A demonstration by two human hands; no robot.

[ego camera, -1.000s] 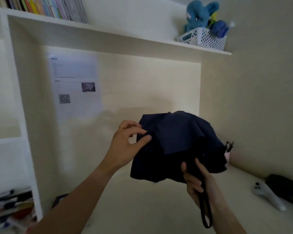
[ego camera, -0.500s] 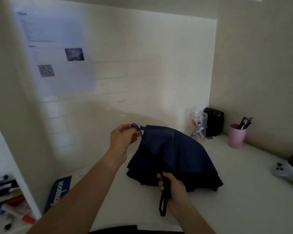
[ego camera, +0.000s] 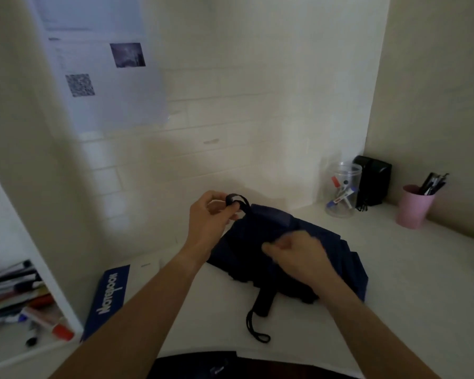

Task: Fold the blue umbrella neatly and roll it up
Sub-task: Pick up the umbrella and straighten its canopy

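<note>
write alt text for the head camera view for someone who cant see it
A person's left hand pinches the strap of a dark blue umbrella lying collapsed on a white desk, while the right hand presses its fabric. A pink cup of pens stands at the right.

Both forearms are showing bare, with no sleeves reaching into view. The left hand point(ego camera: 207, 220) and right hand point(ego camera: 298, 255) are wearing no gloves. A dark garment point(ego camera: 200, 365) is showing at the bottom edge.
</note>
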